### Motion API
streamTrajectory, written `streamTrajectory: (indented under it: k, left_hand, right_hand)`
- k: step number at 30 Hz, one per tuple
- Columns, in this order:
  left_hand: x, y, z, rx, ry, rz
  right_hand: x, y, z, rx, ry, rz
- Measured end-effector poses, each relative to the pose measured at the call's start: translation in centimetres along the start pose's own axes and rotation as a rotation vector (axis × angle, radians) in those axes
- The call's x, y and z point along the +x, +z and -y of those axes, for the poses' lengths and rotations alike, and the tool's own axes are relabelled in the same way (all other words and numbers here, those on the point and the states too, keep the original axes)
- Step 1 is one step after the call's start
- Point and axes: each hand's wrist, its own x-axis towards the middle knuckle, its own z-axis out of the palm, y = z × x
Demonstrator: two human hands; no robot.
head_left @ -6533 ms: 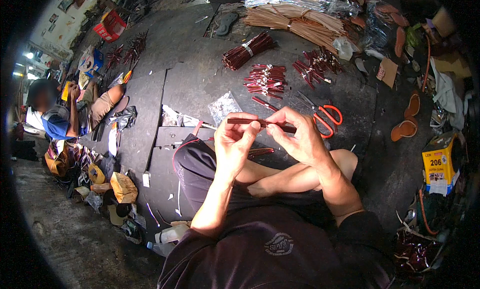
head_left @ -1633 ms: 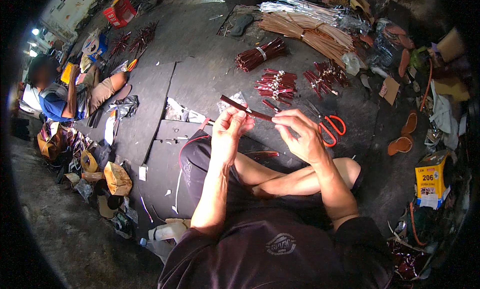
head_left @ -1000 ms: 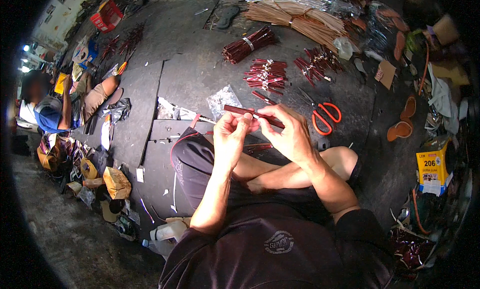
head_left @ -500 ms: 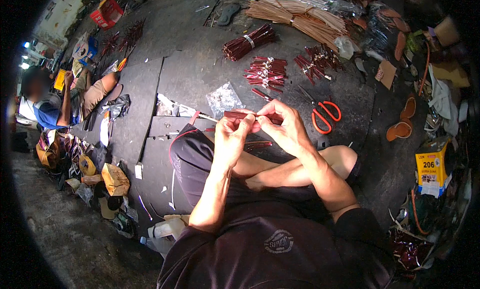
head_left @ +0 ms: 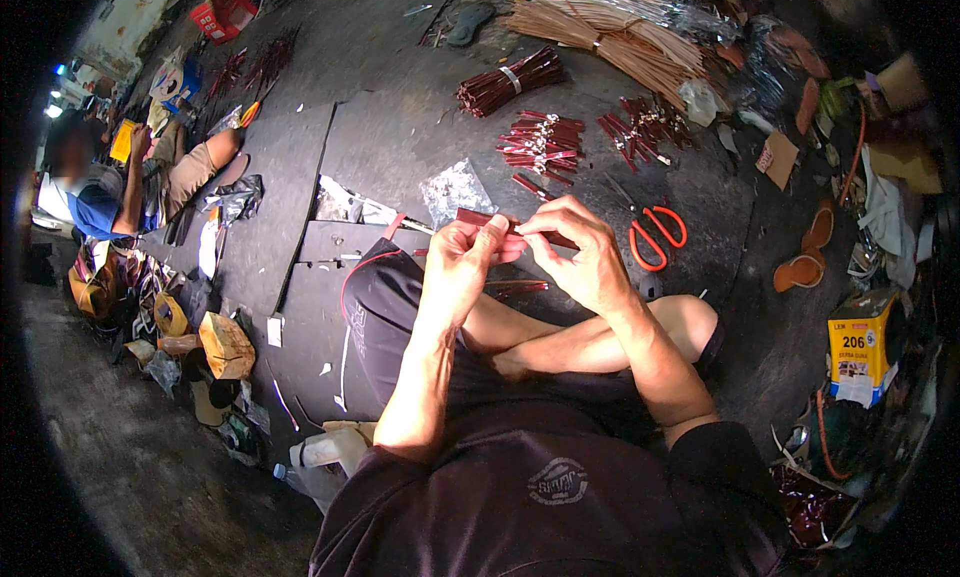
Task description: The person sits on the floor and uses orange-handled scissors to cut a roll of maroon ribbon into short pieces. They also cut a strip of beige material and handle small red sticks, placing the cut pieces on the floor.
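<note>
A short dark red strap (head_left: 474,217) is stretched between my two hands, above my crossed legs. My left hand (head_left: 460,264) is closed around it, thumb on top, with one end jutting out past the fingers. My right hand (head_left: 588,257) pinches at the strap's middle, thumb and forefinger together; part of the strap shows under that palm. Whether a small fitting sits between the fingertips is too small to tell. Just beyond lie a pile of similar straps with silvery metal bits (head_left: 541,145) and a clear plastic bag of small parts (head_left: 457,190).
Orange-handled scissors (head_left: 655,239) lie right of my hands. Farther off are a tied bundle of dark red strips (head_left: 510,81), looser straps (head_left: 645,131) and a large tan bundle (head_left: 605,35). Sandal pieces (head_left: 803,262) lie at right. Another person (head_left: 100,199) sits at far left.
My right fingers have shifted slightly on the strap, bending more at the knuckles. The left hand keeps its hold. The whole view has shifted slightly.
</note>
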Motion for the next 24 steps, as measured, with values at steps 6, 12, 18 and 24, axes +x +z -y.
streamTrajectory:
  k: [6,12,18,24]
  left_hand:
    - [0.0,-0.3,0.8,0.034,0.015,0.003]
    - [0.1,-0.4,1.2,0.086,0.059,0.049]
    - [0.1,0.9,1.7,0.123,0.175,-0.036]
    - [-0.2,2.7,2.1,0.448,0.27,-0.195]
  right_hand:
    - [-0.1,-0.1,-0.4,-0.071,-0.073,0.09]
    - [-0.2,-0.1,-0.6,-0.106,-0.067,0.113]
    - [-0.6,0.1,-0.1,0.22,0.341,0.002]
    - [-1.4,0.4,-1.7,0.002,0.432,0.061]
